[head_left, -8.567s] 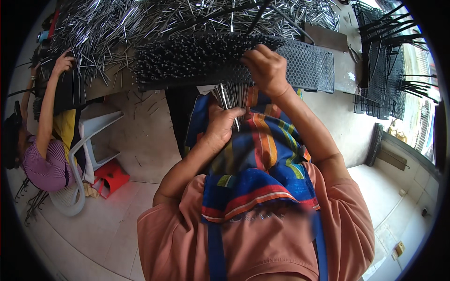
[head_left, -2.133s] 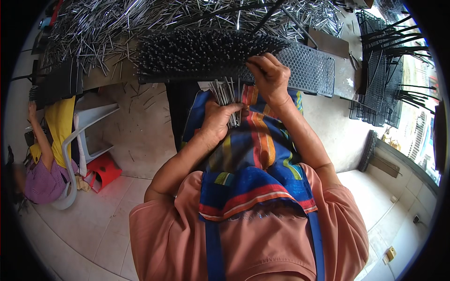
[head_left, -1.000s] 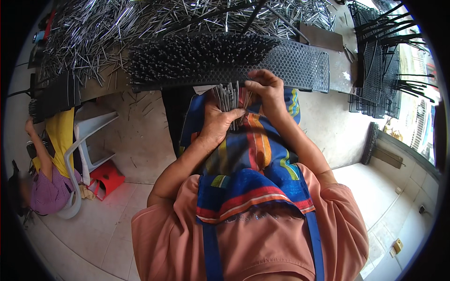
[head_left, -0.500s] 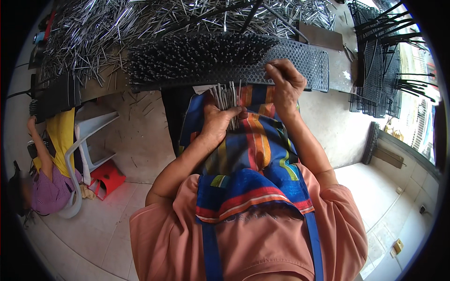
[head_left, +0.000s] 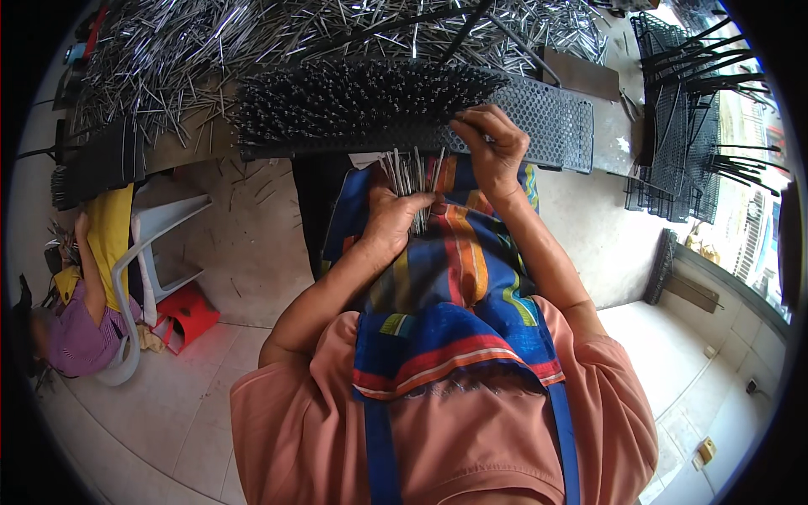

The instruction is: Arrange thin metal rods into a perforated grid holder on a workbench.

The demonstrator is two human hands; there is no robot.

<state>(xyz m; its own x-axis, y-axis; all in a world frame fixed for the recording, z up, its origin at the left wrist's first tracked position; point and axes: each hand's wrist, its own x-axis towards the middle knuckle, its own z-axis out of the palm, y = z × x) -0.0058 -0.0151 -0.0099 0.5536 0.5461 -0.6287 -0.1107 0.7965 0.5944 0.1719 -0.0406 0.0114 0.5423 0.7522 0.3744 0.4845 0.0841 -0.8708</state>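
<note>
My left hand [head_left: 390, 220] is closed around a bundle of thin metal rods [head_left: 408, 175], held upright over my striped apron with the tips fanning apart. Just beyond lies a dark perforated rack [head_left: 551, 118]. Dark rods [head_left: 353, 103] stand densely in its holes from the left end to past the middle, while holes show bare at the right. My right hand [head_left: 498, 150] hovers at the rack's near side, thumb and fingertips pinched together beside the edge of the standing rods. Whatever lies between those fingertips is too small to make out.
A large heap of loose shiny rods [head_left: 194, 63] covers the worktable behind the rack. Dark bars cross above it. A flat brown plate [head_left: 581, 74] lies at the far right, near stacked wire racks [head_left: 673, 118]. Another person [head_left: 80, 324] sits at left beside a grey chair [head_left: 130, 353].
My right hand has moved left along the rack's near side, still pinched. My left hand keeps its hold on the bundle, whose tips have spread a little.
</note>
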